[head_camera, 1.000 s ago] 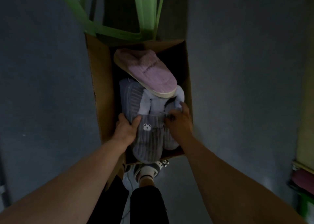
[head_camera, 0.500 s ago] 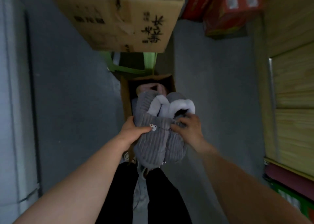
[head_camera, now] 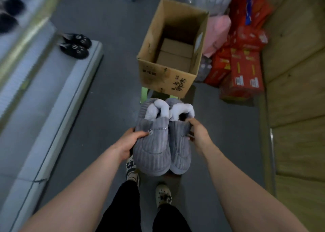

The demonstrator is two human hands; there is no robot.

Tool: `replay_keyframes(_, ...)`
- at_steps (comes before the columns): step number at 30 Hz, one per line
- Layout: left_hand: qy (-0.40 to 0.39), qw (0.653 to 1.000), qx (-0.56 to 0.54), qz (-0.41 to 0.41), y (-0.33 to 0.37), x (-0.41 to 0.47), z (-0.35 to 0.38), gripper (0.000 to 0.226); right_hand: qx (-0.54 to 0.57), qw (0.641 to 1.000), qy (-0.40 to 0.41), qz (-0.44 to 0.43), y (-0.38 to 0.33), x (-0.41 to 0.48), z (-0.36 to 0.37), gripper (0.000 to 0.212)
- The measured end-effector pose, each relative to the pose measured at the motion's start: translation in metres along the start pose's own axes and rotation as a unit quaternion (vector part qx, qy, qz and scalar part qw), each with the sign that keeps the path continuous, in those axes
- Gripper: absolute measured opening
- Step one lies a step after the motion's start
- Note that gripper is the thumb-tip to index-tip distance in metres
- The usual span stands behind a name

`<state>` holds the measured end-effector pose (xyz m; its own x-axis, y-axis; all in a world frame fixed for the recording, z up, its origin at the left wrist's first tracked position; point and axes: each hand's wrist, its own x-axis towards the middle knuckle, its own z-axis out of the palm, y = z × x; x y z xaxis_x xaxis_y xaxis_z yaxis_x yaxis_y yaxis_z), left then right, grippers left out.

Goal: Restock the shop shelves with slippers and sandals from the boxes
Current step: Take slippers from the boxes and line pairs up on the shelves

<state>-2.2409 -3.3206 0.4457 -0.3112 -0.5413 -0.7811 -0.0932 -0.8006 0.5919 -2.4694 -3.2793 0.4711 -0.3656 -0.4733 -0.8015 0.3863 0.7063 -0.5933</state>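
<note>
A pair of grey ribbed slippers (head_camera: 158,149) with white fleece lining hangs in front of me, toes pointing at me, above my feet. My left hand (head_camera: 131,142) grips the left slipper's side, thumb on top near a small bear badge. My right hand (head_camera: 197,132) holds the right slipper at its opening and side. An open cardboard box (head_camera: 167,75) stands ahead on a green stool (head_camera: 145,94); its inside looks bare. On the pale shelf (head_camera: 58,98) at the left sits a pair of black slippers (head_camera: 75,45).
Red packaged cartons (head_camera: 244,64) and a pink bag (head_camera: 218,32) are stacked at the right against a wooden wall (head_camera: 297,94). Plastic-wrapped goods lie at the far end of the grey floor. More dark fluffy footwear (head_camera: 8,15) sits on the upper shelf at top left.
Both hands lifted the grey pair out of the lower box and raised it. My view swung up from that box to the aisle, shelf and upper box.
</note>
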Motion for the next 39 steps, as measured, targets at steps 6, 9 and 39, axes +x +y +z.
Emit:
replay_keyframes(6,0.067,0.987,-0.142,0.045,-0.003,-0.081,-0.004,0.027,-0.064,0.991,-0.07,-0.097,-0.027,-0.042,0.001,0.029)
replay_keyframes(9,0.074,0.975,-0.2,0.066,-0.004,-0.114,-0.016,0.033,-0.159,0.973,-0.136,-0.095,-0.036,-0.064,0.017,0.04)
replay_keyframes(39,0.174,0.918,-0.278,0.222,-0.134,-0.336,-0.29,0.058,-0.257,0.925,-0.251,-0.122,0.099,-0.223,0.289,0.062)
